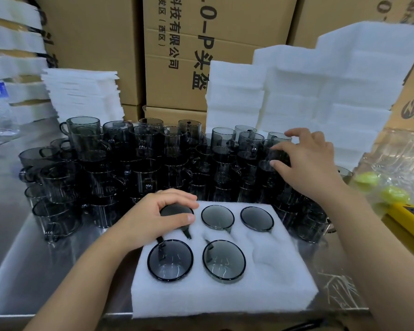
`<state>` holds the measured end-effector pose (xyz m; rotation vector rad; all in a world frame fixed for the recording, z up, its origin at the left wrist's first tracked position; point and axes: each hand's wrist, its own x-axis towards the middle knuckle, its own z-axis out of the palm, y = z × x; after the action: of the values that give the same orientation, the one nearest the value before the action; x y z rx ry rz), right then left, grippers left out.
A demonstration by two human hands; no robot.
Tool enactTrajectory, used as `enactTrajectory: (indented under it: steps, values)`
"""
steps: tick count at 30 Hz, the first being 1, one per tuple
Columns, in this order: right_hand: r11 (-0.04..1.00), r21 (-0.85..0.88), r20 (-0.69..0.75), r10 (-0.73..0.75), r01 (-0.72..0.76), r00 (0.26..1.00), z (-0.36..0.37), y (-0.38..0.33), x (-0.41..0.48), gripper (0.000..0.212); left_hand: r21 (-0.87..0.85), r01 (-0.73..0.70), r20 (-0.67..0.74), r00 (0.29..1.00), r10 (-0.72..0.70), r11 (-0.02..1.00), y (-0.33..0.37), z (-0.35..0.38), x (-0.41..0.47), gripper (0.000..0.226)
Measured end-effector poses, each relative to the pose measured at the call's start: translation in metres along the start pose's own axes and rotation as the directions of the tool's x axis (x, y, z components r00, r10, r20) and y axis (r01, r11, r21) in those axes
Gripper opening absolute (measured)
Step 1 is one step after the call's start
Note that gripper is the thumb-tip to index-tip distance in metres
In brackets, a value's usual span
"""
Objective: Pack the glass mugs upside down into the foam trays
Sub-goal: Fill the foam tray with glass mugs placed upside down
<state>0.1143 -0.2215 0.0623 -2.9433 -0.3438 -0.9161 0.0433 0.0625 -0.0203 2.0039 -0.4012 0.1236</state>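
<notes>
A white foam tray (pixel 261 290) lies on the steel table in front of me. Several smoky glass mugs sit upside down in its holes, among them the near-left mug (pixel 170 260) and the near-middle mug (pixel 224 261). The near-right hole (pixel 273 255) holds nothing. My left hand (pixel 158 217) curls over the base of the upside-down mug (pixel 177 210) in the far-left hole. My right hand (pixel 306 163) reaches into the crowd of stacked grey mugs (pixel 134 163) behind the tray and grips one mug (pixel 276 158) at the right end.
Stacks of white foam trays (pixel 320 91) rise at the back right, a pile of foam sheets (pixel 81 91) at the back left. Cardboard boxes (pixel 177 56) wall the rear. A yellow tool (pixel 406 220) and crumpled plastic wrap (pixel 397 158) lie to the right.
</notes>
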Motion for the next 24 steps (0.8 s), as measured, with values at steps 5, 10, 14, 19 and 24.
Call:
enactTrajectory:
  steps: [5, 10, 14, 19, 24]
  values:
    - [0.999, 0.048, 0.012, 0.002, -0.003, 1.0, 0.003, 0.0, 0.003, 0.016, 0.005, -0.009, 0.006, 1.0, 0.009, 1.0, -0.001, 0.0, 0.001, 0.021]
    - [0.989, 0.146, -0.063, 0.029, -0.02, 0.998, 0.007, 0.001, 0.004, 0.016, 0.009, -0.016, 0.003, 1.0, 0.016, 1.0, 0.0, 0.0, 0.001, 0.02]
    - [0.976, 0.219, -0.185, 0.04, 0.001, 0.982, 0.003, -0.003, -0.001, 0.019, 0.001, -0.02, 0.006, 1.0, 0.02, 1.0, -0.001, 0.0, 0.001, 0.021]
    - [0.895, 0.428, -0.305, 0.007, 0.13, 0.952, -0.012, -0.025, -0.025, 0.009, 0.0, -0.017, 0.004, 1.0, 0.017, 1.0, 0.0, 0.0, 0.0, 0.02]
    - [0.815, 0.522, -0.266, -0.126, 0.253, 0.956, -0.014, -0.056, -0.058, 0.013, -0.002, -0.015, 0.002, 1.0, 0.015, 1.0, -0.001, 0.0, 0.0, 0.02]
